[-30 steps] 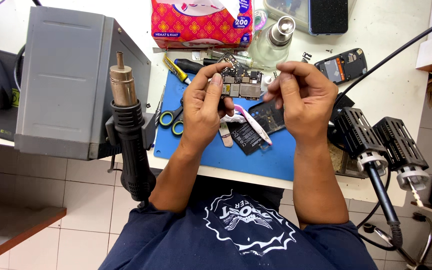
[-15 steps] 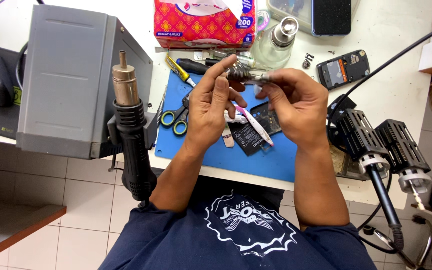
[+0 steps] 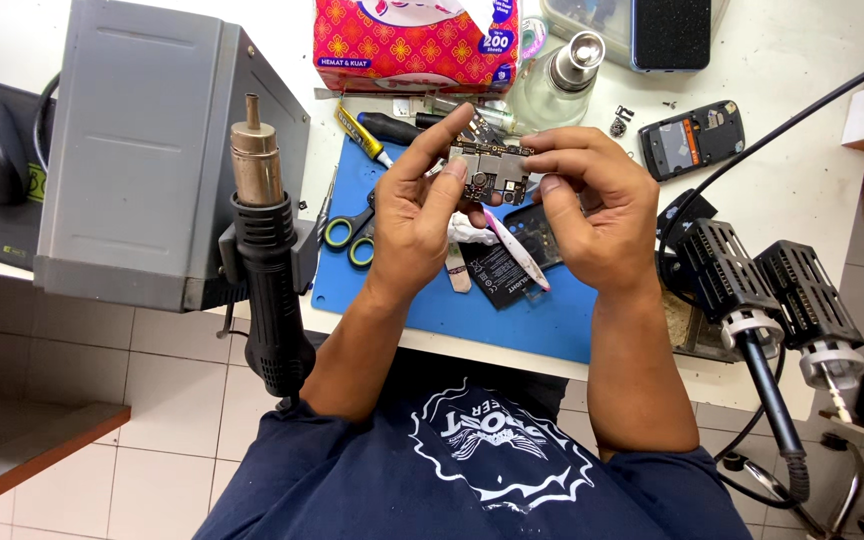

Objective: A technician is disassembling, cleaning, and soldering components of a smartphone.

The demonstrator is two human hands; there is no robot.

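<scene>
Both hands hold a small phone circuit board [image 3: 492, 170] up above the blue work mat [image 3: 542, 310]. My left hand [image 3: 417, 215] pinches the board's left end between thumb and fingers. My right hand [image 3: 592, 205] grips its right end from above. Below the board, on the mat, lie a black phone battery [image 3: 497, 275], a pink-handled tool [image 3: 517, 250] and a bit of white tissue [image 3: 467, 232].
A grey rework station [image 3: 152, 150] with a hot-air gun [image 3: 267, 260] in its holder stands at the left. Green-handled scissors [image 3: 352, 235], screwdrivers [image 3: 392, 128], a tissue box [image 3: 412, 40], a glass bottle [image 3: 557, 80], an opened phone [image 3: 694, 138] and soldering iron stands [image 3: 762, 280] surround the mat.
Both hands have lifted the circuit board slightly and turned it, so its face shows more toward the camera. The fingers have shifted along its edges.
</scene>
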